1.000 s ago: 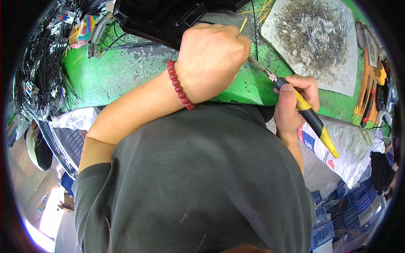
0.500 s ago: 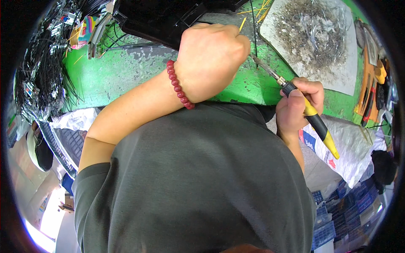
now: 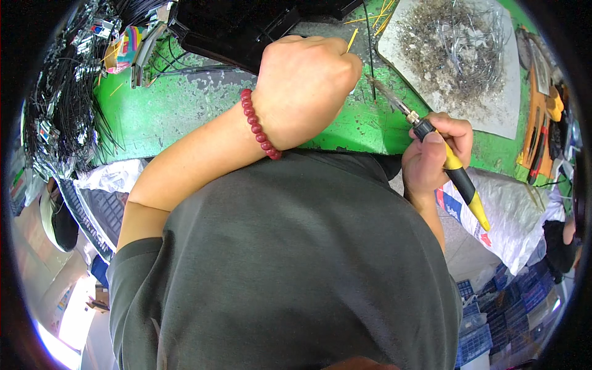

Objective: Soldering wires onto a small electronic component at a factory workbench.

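Metal-tipped, yellow-and-black, pen-shaped soldering iron points toward eleven o'clock, grasped by the right hand; the left hand curls, its hold unclear.

Bench was bright, fairly evenly lit, with pale sheen on the green paint. Left hand was well exposed, reasonably sharp. Glare patch at lower left clipped to white, blue-violet fringe at the rim. Black shirt and black plastic part lost detail. Fisheye stretched the edges; corners vignetted to black, rim went soft.
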Motion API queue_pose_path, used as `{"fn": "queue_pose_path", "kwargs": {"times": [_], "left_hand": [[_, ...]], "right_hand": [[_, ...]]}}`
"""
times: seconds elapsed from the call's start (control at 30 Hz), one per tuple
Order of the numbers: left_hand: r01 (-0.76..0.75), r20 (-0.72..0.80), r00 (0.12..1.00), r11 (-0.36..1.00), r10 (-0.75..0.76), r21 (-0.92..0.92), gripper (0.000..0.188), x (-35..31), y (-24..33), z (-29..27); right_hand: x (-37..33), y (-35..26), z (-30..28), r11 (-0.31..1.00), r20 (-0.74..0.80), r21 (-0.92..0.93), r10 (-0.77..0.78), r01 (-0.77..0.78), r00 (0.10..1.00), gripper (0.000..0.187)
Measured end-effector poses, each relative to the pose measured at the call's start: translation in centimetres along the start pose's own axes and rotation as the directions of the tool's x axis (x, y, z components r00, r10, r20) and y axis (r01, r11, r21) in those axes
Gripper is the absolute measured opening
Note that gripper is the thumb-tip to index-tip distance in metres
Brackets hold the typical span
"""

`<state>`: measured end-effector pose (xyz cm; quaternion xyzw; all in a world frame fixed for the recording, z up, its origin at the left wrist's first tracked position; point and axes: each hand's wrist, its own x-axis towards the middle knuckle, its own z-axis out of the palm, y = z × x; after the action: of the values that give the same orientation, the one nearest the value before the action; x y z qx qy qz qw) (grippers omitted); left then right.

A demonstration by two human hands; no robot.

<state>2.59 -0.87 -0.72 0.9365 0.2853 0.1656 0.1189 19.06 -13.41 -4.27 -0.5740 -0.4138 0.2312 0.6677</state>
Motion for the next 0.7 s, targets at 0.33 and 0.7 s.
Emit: {"fn": "queue_pose_path", "kwargs": {"times": [0.33,0.7], "left_hand": [[0.039,0.148,0.988,0.999,-0.034,-0.025,0.007,-0.1,-0.4,-1.2],[0.099,-0.029,0.994,0.977,-0.106,-0.189,0.011,0.7,-0.2,-2.7]], "right_hand": [[0.2,-0.2,0.3,0.998,0.007,0.059,0.009,-0.010,1.000,0.024],[2.4,-1.7,2.6,0.991,0.272,-0.135,0.036,0.001,0.962,0.030]]}}
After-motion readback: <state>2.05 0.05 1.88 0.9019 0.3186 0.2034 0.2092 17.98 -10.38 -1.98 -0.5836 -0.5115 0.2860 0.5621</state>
